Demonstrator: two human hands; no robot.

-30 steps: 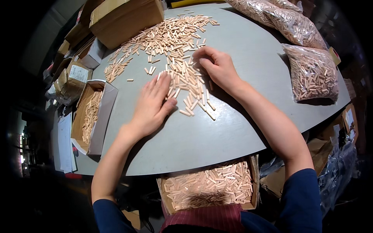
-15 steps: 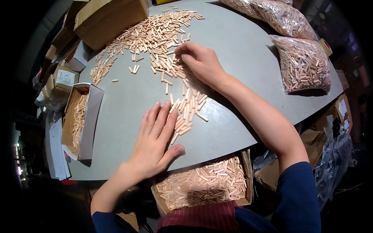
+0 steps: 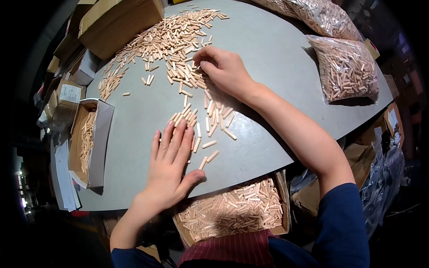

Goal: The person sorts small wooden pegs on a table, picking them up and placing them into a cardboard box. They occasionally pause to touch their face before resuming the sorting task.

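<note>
Many short wooden dowel pins [image 3: 178, 38] lie in a loose heap at the far left of the grey table [image 3: 263, 49], with a trail running toward me. My left hand [image 3: 166, 154] rests flat with fingers stretched over several pins in that trail, some showing beyond and beside its fingertips. At the right edge of the heap, my right hand [image 3: 225, 71] is closed, thumb and fingers curled together among the pins. What its fingertips hold is mostly hidden. Between both hands, scattered dowel pins [image 3: 216, 117] lie at various angles.
Below the table's near edge is a cardboard box full of pins [image 3: 232, 207]. A narrow open carton [image 3: 107, 143] with pins stands on the left. A large cardboard box [image 3: 120, 27] sits far left. Clear plastic bags of pins [image 3: 346, 71] lie at the right.
My left hand has shifted slightly left and away from me; pins by it have moved left, and those between my hands are more spread out. The right hand stays curled at the heap.
</note>
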